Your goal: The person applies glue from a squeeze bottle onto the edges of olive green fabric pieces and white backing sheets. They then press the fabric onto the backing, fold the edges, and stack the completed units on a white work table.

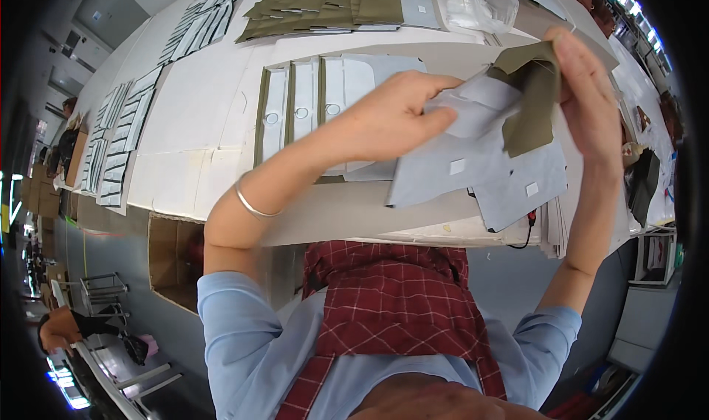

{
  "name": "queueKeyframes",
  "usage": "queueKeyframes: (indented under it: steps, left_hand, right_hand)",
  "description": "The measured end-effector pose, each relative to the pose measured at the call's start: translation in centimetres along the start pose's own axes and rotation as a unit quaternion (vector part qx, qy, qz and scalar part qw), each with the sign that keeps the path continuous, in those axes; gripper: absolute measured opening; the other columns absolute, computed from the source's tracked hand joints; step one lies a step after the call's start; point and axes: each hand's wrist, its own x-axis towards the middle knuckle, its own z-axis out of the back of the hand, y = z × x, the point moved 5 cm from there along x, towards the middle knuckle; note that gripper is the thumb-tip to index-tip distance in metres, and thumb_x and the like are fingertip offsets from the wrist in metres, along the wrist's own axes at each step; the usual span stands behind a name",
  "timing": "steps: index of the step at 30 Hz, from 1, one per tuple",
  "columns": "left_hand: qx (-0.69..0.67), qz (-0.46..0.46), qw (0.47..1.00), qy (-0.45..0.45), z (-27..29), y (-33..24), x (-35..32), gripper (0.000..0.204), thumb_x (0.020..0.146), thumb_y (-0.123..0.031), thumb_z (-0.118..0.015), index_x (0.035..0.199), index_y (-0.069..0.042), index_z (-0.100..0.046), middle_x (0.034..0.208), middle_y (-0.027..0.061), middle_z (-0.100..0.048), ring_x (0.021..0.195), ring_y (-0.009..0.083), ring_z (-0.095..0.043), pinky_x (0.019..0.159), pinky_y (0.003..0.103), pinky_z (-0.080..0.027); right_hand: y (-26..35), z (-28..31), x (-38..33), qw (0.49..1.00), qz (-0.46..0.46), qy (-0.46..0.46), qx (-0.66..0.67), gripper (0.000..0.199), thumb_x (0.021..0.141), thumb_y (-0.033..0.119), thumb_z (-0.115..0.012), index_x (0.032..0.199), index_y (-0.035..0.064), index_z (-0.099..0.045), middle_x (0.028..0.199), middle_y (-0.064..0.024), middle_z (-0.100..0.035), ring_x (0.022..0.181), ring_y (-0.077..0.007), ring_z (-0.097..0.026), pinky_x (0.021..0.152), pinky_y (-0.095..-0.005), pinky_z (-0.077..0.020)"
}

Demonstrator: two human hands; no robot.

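My left hand (395, 114) and my right hand (587, 99) are both raised above the white table (192, 125) and grip one fabric piece (509, 117) between them. The piece is olive green on one side and pale grey on the other, partly folded over. My left fingers pinch its grey part; my right fingers hold its olive top edge. Under it lie flat grey fabric pieces (480, 176) with small white labels. A metal bangle (251, 202) sits on my left wrist.
Olive and grey pieces are stacked at the table's far side (325, 7), beside a clear plastic bag (476, 3). Grey panels with olive strips (295, 99) lie mid-table, more rows at left (122, 136). An open cardboard box (173, 261) stands below. A seated person (70, 324) is at lower left.
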Motion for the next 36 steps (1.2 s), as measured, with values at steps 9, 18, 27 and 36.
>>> queueKeyframes:
  steps: [9,18,27,36]
  left_hand:
    - [-0.085,-0.048,0.979,0.177,4.6,-3.2,-4.1,0.047,0.092,-0.014,-0.065,0.134,0.003,-0.050,0.114,0.0077,-0.065,0.101,0.0130,-0.057,0.089,0.029,-0.047]
    - [-0.183,-0.017,0.982,-0.039,7.4,-0.4,-6.1,0.063,0.088,-0.010,-0.070,0.144,-0.001,-0.042,0.131,0.0092,-0.058,0.118,0.0162,-0.054,0.102,0.030,-0.042]
    - [0.195,-0.233,0.894,-0.328,11.1,-4.2,-6.2,0.056,0.087,-0.014,-0.072,0.137,-0.001,-0.051,0.117,0.0099,-0.065,0.110,0.0165,-0.060,0.095,0.028,-0.046]
    - [0.166,-0.079,0.980,-0.075,6.3,-5.1,-3.6,0.042,0.088,-0.029,-0.071,0.118,-0.001,-0.061,0.104,0.0117,-0.065,0.093,0.0190,-0.063,0.078,0.030,-0.050]
  right_hand:
    - [2.1,-1.5,8.4,0.883,0.050,0.168,-0.435,0.022,0.093,0.024,-0.065,0.097,0.0033,-0.063,0.088,-0.0008,-0.060,0.079,-0.0071,-0.054,0.067,-0.0224,-0.0427]
    - [3.0,-3.8,1.3,0.955,0.125,0.048,-0.264,0.037,0.089,0.027,-0.069,0.116,0.0015,-0.064,0.100,-0.0043,-0.067,0.093,-0.0112,-0.062,0.083,-0.0239,-0.0486]
    - [1.9,-2.5,0.8,0.891,-0.061,0.045,-0.447,0.019,0.078,0.012,-0.079,0.089,0.0000,-0.069,0.076,0.0005,-0.062,0.069,-0.0069,-0.052,0.065,-0.0236,-0.0424]
    - [6.6,3.7,0.8,0.843,0.084,-0.046,-0.529,0.019,0.077,0.012,-0.078,0.095,0.0078,-0.071,0.082,0.0007,-0.068,0.080,-0.0099,-0.063,0.075,-0.0222,-0.0481]
